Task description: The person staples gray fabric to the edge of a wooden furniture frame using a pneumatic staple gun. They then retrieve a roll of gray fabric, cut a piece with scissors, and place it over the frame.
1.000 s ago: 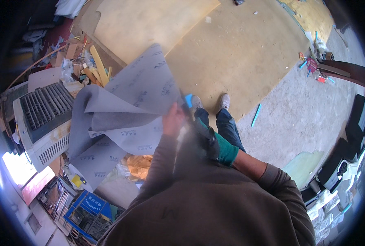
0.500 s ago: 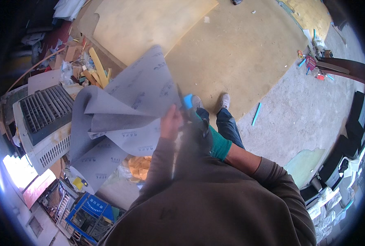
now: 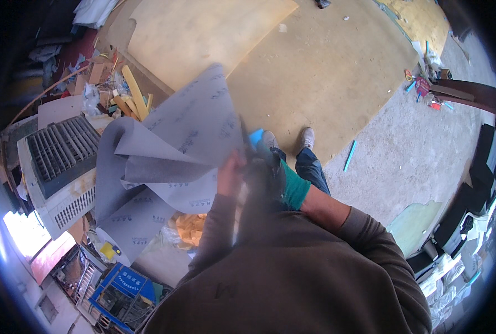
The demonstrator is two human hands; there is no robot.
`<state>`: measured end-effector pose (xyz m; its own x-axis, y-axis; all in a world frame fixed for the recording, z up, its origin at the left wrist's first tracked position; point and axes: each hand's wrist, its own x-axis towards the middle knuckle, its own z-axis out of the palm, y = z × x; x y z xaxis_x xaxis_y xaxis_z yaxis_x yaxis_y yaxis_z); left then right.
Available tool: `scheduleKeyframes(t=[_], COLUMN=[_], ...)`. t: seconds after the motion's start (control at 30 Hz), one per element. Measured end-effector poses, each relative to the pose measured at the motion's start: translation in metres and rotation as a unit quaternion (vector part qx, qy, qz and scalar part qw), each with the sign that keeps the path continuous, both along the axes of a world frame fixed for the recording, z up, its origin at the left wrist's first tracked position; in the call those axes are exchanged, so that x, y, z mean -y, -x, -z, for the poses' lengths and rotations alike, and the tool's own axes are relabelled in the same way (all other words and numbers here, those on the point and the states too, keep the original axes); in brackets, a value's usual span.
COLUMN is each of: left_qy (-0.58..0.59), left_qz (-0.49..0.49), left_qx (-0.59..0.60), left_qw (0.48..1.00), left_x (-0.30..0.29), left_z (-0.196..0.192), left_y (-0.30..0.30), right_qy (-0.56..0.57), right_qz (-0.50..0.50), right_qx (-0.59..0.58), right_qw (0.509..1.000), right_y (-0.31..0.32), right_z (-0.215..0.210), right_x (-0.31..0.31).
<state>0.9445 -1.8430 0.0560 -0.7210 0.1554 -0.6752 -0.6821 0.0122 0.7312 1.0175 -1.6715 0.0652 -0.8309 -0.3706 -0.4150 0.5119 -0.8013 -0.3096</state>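
Observation:
A big grey sheet [image 3: 186,122] with dark printed marks hangs in front of me, folded and bunched on its left side. My bare left hand [image 3: 229,177] is closed on its right edge. Close beside it, my right hand [image 3: 274,181] wears a green glove with dark fingers and is curled at the same edge. A dark narrow shape points up from between the hands, too blurred to name. Just above the glove shows a bright blue piece [image 3: 256,137], and I cannot tell whether the hand touches it. A smear blurs the right fingers and whatever they hold.
Tan sheets [image 3: 314,72] cover the floor beneath my feet. To the left stand a white slatted machine housing [image 3: 64,161] and a scrap pile [image 3: 106,92]. A blue-panelled frame [image 3: 126,284] is at lower left. A blue strip [image 3: 350,156] lies on the concrete; dark panels [image 3: 482,161] line the right.
My right gloved hand has drawn slightly down toward my body. My left hand has also shifted a little downward, still gripping the grey sheet.

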Motion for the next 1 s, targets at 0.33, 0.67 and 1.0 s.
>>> scheduleKeyframes(t=[0.33, 0.67, 1.0], left_qy=[-0.001, -0.039, -0.017], left_qz=[0.032, 0.021, -0.041], left_qx=[-0.014, 0.031, 0.038], left_qw=[0.999, 0.999, 0.998], left_x=[0.050, 0.070, 0.082], left_z=[0.013, -0.016, -0.002], left_y=[-0.006, -0.006, -0.018], right_qy=[0.346, 0.221, 0.139], right_qz=[0.036, 0.009, -0.007], right_qx=[0.038, 0.136, 0.245], right_qw=[0.937, 0.966, 0.960], right_y=[0.050, 0.097, 0.161], right_z=[0.015, 0.013, 0.048], right_x=[0.024, 0.038, 0.043])
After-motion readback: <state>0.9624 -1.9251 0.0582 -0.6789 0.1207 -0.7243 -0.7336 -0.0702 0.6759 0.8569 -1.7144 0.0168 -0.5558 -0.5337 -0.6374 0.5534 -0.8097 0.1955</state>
